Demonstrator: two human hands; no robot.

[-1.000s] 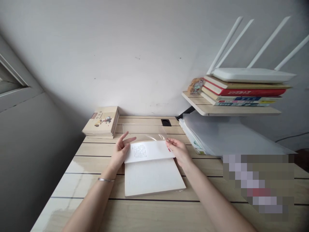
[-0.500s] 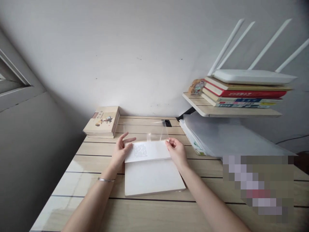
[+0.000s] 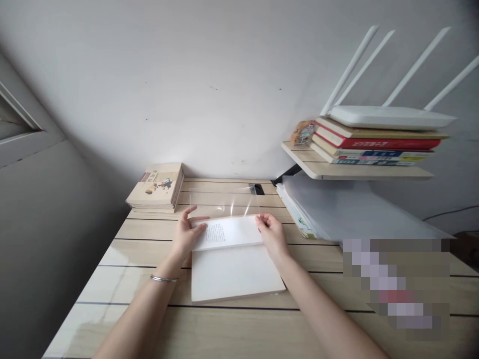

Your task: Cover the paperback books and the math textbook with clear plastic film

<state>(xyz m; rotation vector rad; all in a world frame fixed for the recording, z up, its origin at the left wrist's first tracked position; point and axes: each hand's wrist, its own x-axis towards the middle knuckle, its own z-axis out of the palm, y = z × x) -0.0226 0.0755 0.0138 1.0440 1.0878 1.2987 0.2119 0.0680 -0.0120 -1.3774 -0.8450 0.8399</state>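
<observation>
An open book (image 3: 235,274) lies on the wooden table, a blank white page facing up. Its far side is a raised white flap (image 3: 239,232) with small print at the left. From behind that flap a clear plastic book cover (image 3: 224,199) sticks out towards the wall. My left hand (image 3: 189,229) grips the flap's left edge, thumb in front and some fingers stretched out behind. At the far right corner my right hand (image 3: 271,232) pinches the flap and the edge of the plastic; its fingertips are partly hidden.
A stack of books (image 3: 157,187) stands at the back left by the wall (image 3: 224,99). To the right, a raised shelf (image 3: 359,172) carries more books (image 3: 385,143) and a white router (image 3: 392,117). Below it lie plastic sheets (image 3: 355,209) and papers. A pixelated patch covers the right side.
The view has shifted slightly. The glare on the clear plastic has changed and the flap has tilted a little. Both hands keep their hold.
</observation>
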